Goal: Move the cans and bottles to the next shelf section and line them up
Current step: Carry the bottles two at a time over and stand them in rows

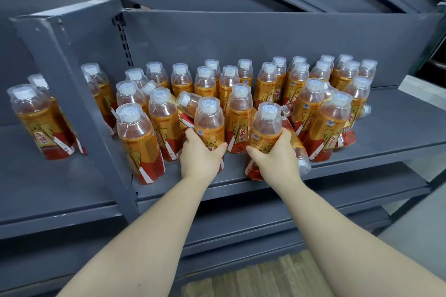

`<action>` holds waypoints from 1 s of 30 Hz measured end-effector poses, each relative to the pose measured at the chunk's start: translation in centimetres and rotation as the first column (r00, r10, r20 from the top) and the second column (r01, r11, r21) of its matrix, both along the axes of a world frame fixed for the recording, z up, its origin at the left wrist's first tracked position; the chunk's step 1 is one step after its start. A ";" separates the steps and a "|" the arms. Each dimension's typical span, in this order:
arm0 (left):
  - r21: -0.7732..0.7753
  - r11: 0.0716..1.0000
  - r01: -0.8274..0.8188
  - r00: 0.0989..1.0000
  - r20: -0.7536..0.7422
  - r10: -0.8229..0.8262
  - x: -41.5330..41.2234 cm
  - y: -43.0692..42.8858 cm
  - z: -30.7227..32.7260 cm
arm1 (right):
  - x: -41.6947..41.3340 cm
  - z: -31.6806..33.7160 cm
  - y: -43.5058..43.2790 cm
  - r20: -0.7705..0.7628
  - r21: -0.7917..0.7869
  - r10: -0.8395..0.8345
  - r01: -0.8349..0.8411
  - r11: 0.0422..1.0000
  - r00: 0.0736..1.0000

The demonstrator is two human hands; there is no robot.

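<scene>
Pick-up step: L hand (pixel 201 155) wraps L bottle (pixel 209 118) and R hand (pixel 277 155) wraps R bottle (pixel 266 125). Both bottles are at the front edge of the R section (pixel 350 169); R bottle looks tilted. Next, prob: lift clear and carry left past the post (pixel 79 94) to the L section (pixel 48 190). Few bottles (pixel 36 118) stand there, w/ room in front. Watch the tipped bottle (pixel 187 103) close behind.
</scene>
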State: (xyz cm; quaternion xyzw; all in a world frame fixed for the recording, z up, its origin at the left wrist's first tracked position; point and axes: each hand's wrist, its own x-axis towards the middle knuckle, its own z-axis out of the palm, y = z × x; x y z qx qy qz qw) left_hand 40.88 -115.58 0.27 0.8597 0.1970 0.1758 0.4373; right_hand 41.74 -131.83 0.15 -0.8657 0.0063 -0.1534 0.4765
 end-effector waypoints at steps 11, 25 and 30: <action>0.010 1.000 0.025 1.000 0.009 -0.026 -6.7 -0.9 -0.1 | -5.5 -0.1 -0.3 -0.033 0.008 0.116 -0.116 0.993 0.993; 0.062 0.997 0.036 0.999 -0.040 -0.033 -15.6 2.6 -1.3 | -12.2 -1.1 3.4 -0.138 0.020 0.270 -0.270 0.963 0.953; 0.047 0.999 0.025 0.998 -0.054 -0.023 -18.0 6.4 -1.2 | -14.3 -1.1 6.9 -0.140 0.012 0.296 -0.297 0.955 0.945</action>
